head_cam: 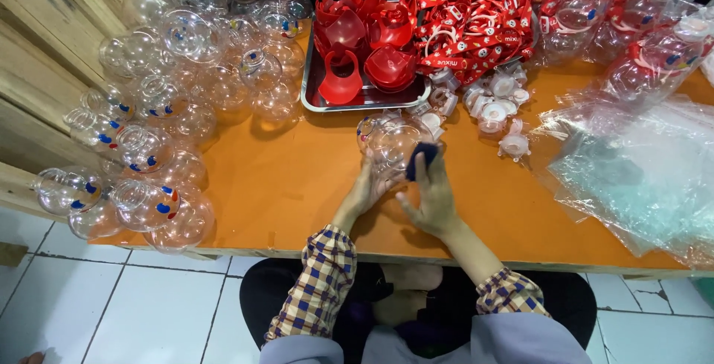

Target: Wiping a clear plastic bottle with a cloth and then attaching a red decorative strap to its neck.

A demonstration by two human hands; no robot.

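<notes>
While the orange surface spreads wide below, a heap of clear round bottles crowds its left side and crinkled plastic bags lie at the right. Behind, a metal tray carries red plastic pieces, beside red straps. Near the middle, the left hand cups a clear bottle; the right hand pinches what seems a dark cloth against it.
</notes>
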